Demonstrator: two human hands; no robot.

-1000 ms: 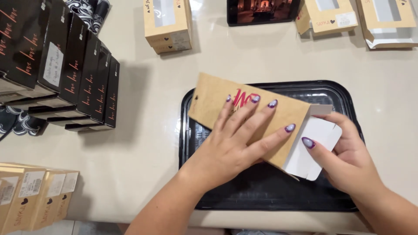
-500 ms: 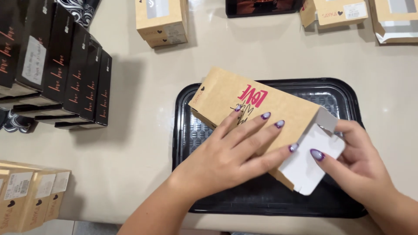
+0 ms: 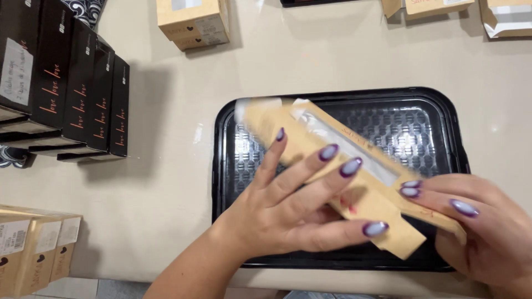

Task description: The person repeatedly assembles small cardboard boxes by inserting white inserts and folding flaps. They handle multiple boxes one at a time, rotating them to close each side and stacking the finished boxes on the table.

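A long tan cardboard box with a clear window strip lies tilted over a black plastic tray in the head view, blurred by motion. My left hand grips it from below and in front, fingers spread across its side. My right hand holds the box's near right end, fingertips pressed on its top edge. The white flap seen earlier is hidden.
A row of black boxes stands at the left. Tan boxes sit at the back, the back right and the near left corner. The beige table edge runs along the bottom.
Both hands have turned the tan box over, so its window side now faces up instead of the printed face. The white flap at its right end is no longer visible.
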